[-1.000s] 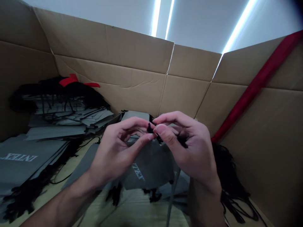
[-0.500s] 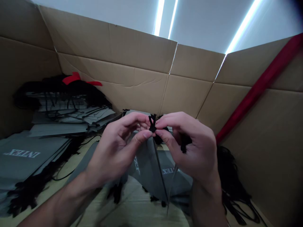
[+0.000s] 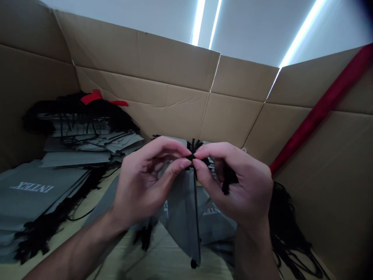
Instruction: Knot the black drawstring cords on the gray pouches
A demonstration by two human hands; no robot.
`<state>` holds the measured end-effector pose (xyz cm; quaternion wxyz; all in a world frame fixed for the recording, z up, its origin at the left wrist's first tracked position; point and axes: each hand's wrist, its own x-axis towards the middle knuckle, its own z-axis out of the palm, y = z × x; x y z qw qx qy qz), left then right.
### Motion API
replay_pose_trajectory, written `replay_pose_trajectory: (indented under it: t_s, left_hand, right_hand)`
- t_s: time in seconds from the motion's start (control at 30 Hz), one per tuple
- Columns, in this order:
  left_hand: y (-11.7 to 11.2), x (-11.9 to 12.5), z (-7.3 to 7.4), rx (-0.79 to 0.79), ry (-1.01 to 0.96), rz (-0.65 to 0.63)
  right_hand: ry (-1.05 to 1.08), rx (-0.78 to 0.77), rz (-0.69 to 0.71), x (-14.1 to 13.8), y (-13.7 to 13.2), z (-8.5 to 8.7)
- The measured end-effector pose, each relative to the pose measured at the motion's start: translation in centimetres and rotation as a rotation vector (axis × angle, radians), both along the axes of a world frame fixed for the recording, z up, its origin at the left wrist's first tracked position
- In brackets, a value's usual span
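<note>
Okay, L hand [image 3: 142, 182] and R hand [image 3: 236, 186] are pinching a black cord knot [image 3: 192, 156], thumbs and fingertips nearly closed on it, so the grey drawstring bag [image 3: 183, 217] is hanging point-down below it. Left of that bag, a stack of grey INTEX bags [image 3: 35, 194] is lying flat, w/ cardboard box walls [image 3: 163, 112] standing behind and a red strap [image 3: 320, 120] running off right.

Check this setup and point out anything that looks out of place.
A loose tangle of black cords lies by the right cardboard wall, apart from the stacked grey bags. A red strip also sits oddly atop the back pile.
</note>
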<state>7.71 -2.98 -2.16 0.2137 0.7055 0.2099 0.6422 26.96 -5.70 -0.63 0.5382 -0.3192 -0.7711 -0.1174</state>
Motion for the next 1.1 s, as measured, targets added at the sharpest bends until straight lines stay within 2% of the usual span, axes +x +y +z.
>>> replay_pose_trajectory:
  t_s: [0.2, 0.33, 0.43, 0.57, 0.7, 0.87, 1.1]
  left_hand:
    - [0.6, -1.0, -0.6, 0.200, 0.150, 0.101]
    - [0.7, -1.9, -0.4, 0.298, 0.271, 0.111]
    - [0.7, -2.4, 0.0, 0.422, 0.318, 0.132]
    - [0.7, -2.7, 0.1, 0.573, 0.410, 0.245]
    - [0.9, -2.8, -0.1, 0.675, 0.483, 0.217]
    - [1.0, -2.8, -0.2, 0.725, 0.497, 0.178]
    - [0.7, -2.9, -0.4, 0.753, 0.485, 0.229]
  right_hand:
    - [0.011, -0.030, 0.038, 0.1, -0.2, 0.1]
    - [0.002, -0.055, 0.083, 0.4, -0.2, 0.0]
    - [-0.026, -0.024, 0.104, 0.4, -0.1, 0.0]
    - [-0.080, 0.042, 0.110, 0.3, 0.2, -0.1]
    - [-0.139, 0.037, 0.161, 0.4, 0.2, -0.2]
    - [-0.241, 0.029, 0.122, 0.8, 0.3, -0.5]
    - [-0.164, 0.017, 0.154, 0.4, 0.5, -0.3]
